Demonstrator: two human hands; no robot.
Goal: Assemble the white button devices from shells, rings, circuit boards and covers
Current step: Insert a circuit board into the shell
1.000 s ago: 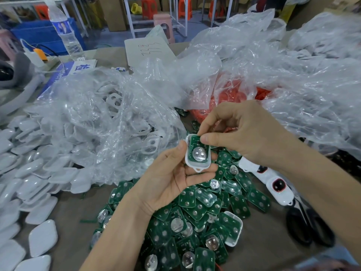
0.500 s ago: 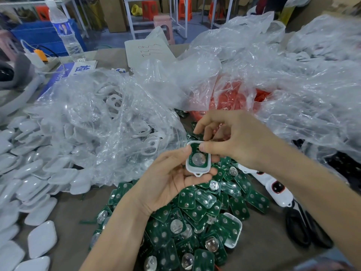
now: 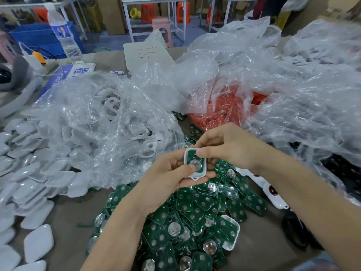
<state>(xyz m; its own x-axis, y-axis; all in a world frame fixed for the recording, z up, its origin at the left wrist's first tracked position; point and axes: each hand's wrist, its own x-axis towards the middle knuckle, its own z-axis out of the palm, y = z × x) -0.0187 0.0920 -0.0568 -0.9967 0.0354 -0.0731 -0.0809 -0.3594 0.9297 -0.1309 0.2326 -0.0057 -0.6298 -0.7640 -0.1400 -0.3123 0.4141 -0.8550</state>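
My left hand point(image 3: 168, 177) holds a white shell point(image 3: 195, 163) with a green circuit board and its round battery clip seated inside, thumb over the board's lower part. My right hand point(image 3: 228, 147) pinches the shell's upper right edge, thumb tip pressing on the board's top. Below both hands lies a heap of loose green circuit boards point(image 3: 187, 227). One more white shell with a board in it point(image 3: 227, 233) rests on that heap. White covers point(image 3: 29, 182) are spread at the left. A clear bag of white shells point(image 3: 109, 122) sits behind my left hand.
A bag of orange rings point(image 3: 230, 106) lies behind my right hand, with more clear bags point(image 3: 304, 90) at the right. Finished white devices point(image 3: 271, 190) and black scissors point(image 3: 297, 235) lie at the right. A water bottle point(image 3: 64, 34) stands at the back left.
Both hands with the shell have drifted slightly down and right. The board now sits deeper in the shell, and my left thumb has slid onto its lower part.
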